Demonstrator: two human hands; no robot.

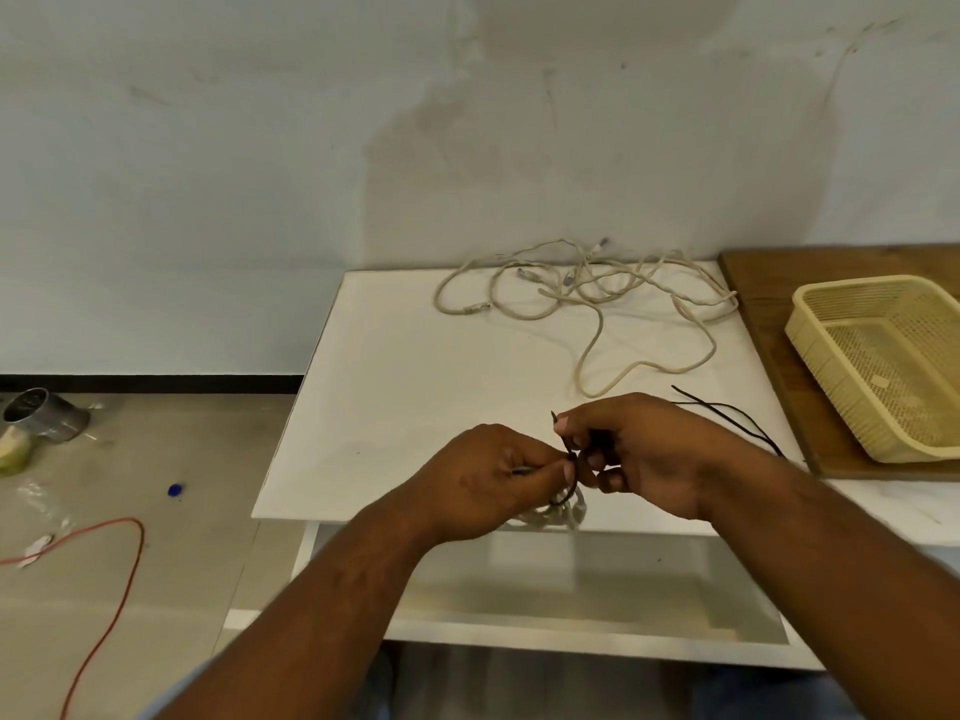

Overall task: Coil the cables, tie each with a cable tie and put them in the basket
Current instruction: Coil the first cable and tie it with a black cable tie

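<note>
Left hand: thumb and forefinger pinch the black tie at the near edge of the table.
Right hand: fingers curled round the other part of the tie, thumb on top. The tie's tip sticks up just past the thumb.
Hands together: fingertips touching, or nearly so, over the tie.
Coil: a beige cable bundle at 6 o'clock from where the fingers meet, mostly hidden under the left hand. The tie's dark loop curves down against it. I cannot tell whether the loop is closed.
Cables: loose beige tangle at 12 o'clock from the hands, well apart, at the table's far edge by the wall, with plugs showing on several ends.
Spare ties: thin black strips on the table at 2 o'clock, just beside the right hand.
Basket: yellow mesh, at 2 to 3 o'clock from the hands, standing on a wooden board beside the table.
Floor, 9 o'clock: a metal can, a blue cap and a red wire.
Writing: there is a pale patch on the basket's floor and there are marks on the can's top, both too blurred to read.
</note>
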